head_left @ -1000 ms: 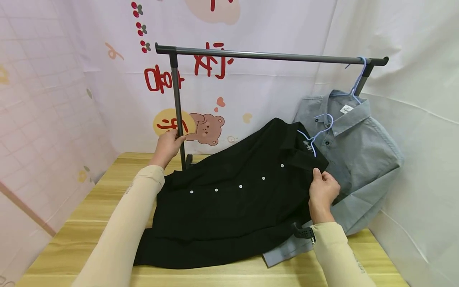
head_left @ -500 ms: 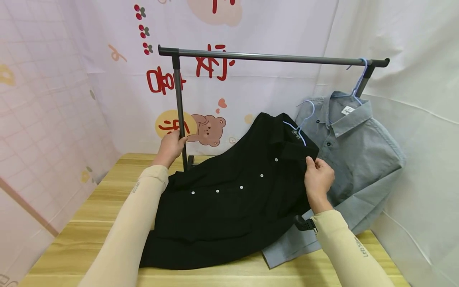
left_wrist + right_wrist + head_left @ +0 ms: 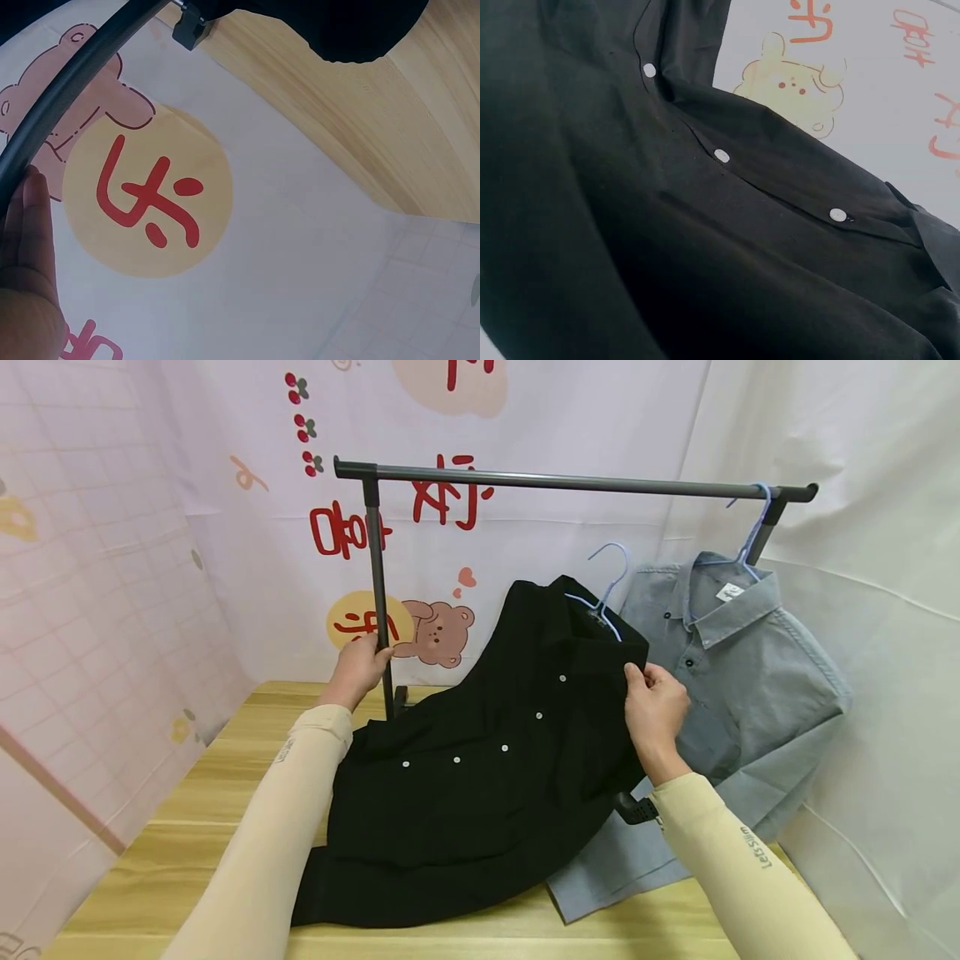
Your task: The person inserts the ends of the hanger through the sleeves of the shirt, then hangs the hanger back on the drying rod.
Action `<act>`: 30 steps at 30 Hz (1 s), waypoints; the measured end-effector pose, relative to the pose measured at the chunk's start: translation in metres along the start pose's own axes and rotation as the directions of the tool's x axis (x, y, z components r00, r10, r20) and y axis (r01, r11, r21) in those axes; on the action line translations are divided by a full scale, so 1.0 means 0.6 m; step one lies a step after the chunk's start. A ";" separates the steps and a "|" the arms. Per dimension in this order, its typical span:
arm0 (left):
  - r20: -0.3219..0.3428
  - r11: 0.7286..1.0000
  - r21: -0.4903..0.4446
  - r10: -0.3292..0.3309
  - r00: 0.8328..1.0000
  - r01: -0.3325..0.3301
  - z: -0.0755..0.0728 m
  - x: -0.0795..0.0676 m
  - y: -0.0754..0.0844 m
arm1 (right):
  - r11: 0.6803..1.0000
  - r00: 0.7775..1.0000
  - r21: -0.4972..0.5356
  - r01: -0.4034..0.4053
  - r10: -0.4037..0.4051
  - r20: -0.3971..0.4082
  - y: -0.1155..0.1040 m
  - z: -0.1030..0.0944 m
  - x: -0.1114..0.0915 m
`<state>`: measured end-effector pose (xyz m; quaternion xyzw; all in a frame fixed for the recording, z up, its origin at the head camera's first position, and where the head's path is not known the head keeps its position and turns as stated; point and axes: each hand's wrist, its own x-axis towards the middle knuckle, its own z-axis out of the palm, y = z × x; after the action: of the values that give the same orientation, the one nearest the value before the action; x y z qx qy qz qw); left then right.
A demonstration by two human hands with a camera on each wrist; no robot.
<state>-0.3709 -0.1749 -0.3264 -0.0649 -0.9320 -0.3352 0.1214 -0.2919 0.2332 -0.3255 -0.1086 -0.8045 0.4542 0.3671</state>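
Observation:
My right hand (image 3: 655, 714) pinches the black shirt (image 3: 465, 818) near its shoulder, just below the collar. A light blue hanger (image 3: 604, 597) sits inside the shirt's neck, its hook standing free below the rail. The shirt's upper part is raised, while its lower part and a sleeve drape over the table. White buttons run down its front, seen close in the right wrist view. With thumb and fingers on either side, my left hand (image 3: 358, 670) holds the left post of the dark clothes rack (image 3: 377, 560). The left wrist view shows these fingers (image 3: 34, 225) against the post.
A grey-blue shirt (image 3: 750, 677) hangs from the rail's right end on another blue hanger (image 3: 752, 535), its lower part on the wooden table (image 3: 195, 802). A printed white curtain (image 3: 570, 410) stands behind the rack.
My right hand has moved up and left, lifting the shirt's collar and hanger toward the rail. The hanger now stands more upright. My left hand stays on the post.

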 end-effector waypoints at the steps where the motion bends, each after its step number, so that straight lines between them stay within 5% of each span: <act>1: 0.001 1.000 0.000 0.000 1.000 0.000 0.000 0.000 0.000 | 1.000 1.000 0.001 0.009 -0.009 0.008 -0.003 0.001 0.001; 16: -0.003 1.000 0.007 0.018 1.000 -0.018 0.004 0.001 -0.001 | 0.981 0.980 0.029 0.191 -0.192 0.049 -0.091 0.015 0.024; 30: -0.023 0.999 0.010 0.035 0.999 -0.035 0.001 0.001 -0.006 | 0.936 0.931 0.024 0.351 -0.352 0.100 -0.202 0.044 0.033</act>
<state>-0.3723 -0.1771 -0.3289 -0.0767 -0.9309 -0.3292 0.1383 -0.3050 0.1575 -0.2257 0.0616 -0.8275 0.3883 0.4008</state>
